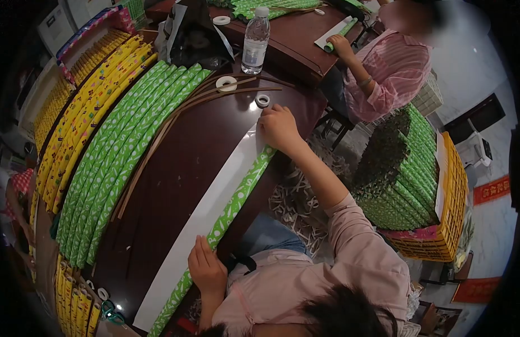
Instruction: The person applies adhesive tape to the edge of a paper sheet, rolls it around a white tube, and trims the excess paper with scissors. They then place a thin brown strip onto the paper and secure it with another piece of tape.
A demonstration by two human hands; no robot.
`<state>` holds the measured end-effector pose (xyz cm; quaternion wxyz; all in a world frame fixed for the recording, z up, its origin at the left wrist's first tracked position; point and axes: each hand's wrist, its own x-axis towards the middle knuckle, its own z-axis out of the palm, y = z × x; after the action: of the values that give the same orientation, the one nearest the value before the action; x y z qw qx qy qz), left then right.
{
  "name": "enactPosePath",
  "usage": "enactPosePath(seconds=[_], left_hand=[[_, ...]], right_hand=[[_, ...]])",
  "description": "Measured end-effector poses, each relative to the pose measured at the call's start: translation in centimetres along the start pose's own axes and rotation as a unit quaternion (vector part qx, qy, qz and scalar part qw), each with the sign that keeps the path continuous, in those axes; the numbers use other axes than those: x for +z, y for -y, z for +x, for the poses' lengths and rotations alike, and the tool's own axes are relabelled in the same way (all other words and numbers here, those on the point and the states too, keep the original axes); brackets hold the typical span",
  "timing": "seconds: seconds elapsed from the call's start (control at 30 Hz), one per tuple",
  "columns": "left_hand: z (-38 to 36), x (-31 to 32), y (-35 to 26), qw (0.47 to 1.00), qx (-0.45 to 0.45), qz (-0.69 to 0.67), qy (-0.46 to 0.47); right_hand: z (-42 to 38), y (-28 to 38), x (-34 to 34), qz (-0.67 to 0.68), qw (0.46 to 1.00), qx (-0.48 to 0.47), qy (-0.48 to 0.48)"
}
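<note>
A long sheet of paper (201, 205), white on its upper face, lies slantwise on the dark table, its near edge rolled into a green patterned tube (233, 208). My left hand (208, 269) is closed over the lower part of this tube, fingers together and pressed against it. At the upper end, my right hand (278, 129) has its fingers curled down on the paper and the tube's end; its fingertips are partly hidden. Just beyond the right hand sits a small white tape roll (262, 100).
Finished green tubes (131, 151) and yellow tubes (83, 121) line the table's left side, beside thin brown strips (159, 137). A water bottle (255, 42) stands at the back. A co-worker (386, 73) handles another roll. An orange basket (454, 196) holds green tubes at right.
</note>
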<state>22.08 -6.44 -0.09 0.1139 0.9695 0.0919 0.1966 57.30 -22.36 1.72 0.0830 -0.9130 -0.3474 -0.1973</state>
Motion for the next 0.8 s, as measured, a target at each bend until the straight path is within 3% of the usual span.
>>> enactPosePath(seconds=[0.03, 0.17, 0.33, 0.4, 0.47, 0.5, 0.53, 0.6, 0.67, 0.73, 0.8], left_hand=[[-0.1, 0.0, 0.0, 1.000, -0.002, -0.003, 0.001], [0.1, -0.2, -0.2, 1.000, -0.003, -0.001, -0.002], [-0.1, -0.1, -0.1, 1.000, -0.001, -0.001, -0.003], [-0.1, -0.1, -0.1, 1.000, -0.002, 0.004, -0.001], [-0.2, 0.2, 0.0, 1.000, -0.019, 0.019, -0.003], [-0.2, 0.3, 0.0, 1.000, -0.011, 0.008, -0.009], [-0.2, 0.3, 0.2, 1.000, -0.004, 0.002, -0.016], [-0.2, 0.5, 0.2, 1.000, -0.006, 0.006, -0.027], [0.4, 0.1, -0.1, 0.998, -0.028, -0.060, -0.005], [1.7, 0.2, -0.9, 0.994, -0.012, -0.106, 0.011], [2.6, 1.4, -1.6, 0.996, -0.019, -0.088, -0.003]], right_hand=[[-0.1, 0.3, -0.5, -0.053, 0.998, -0.029, 0.009], [-1.1, 1.1, -0.8, -0.056, 0.998, -0.010, 0.006], [-1.0, 0.1, 0.3, 0.138, 0.973, 0.179, 0.044], [-0.5, -0.8, 1.3, 0.147, 0.965, 0.216, -0.004], [-1.0, 0.5, -0.8, 0.115, 0.977, 0.126, -0.125], [-1.2, 2.2, -3.0, 0.135, 0.982, 0.004, -0.130], [-1.5, 4.1, -4.6, 0.171, 0.978, -0.102, -0.054], [-3.1, 8.6, -6.8, 0.257, 0.905, -0.325, 0.101], [-4.9, 11.5, -5.7, 0.263, 0.828, -0.474, 0.145], [-5.4, 12.3, -4.0, 0.204, 0.802, -0.529, 0.187], [-4.3, 12.0, -4.0, 0.199, 0.805, -0.538, 0.149]])
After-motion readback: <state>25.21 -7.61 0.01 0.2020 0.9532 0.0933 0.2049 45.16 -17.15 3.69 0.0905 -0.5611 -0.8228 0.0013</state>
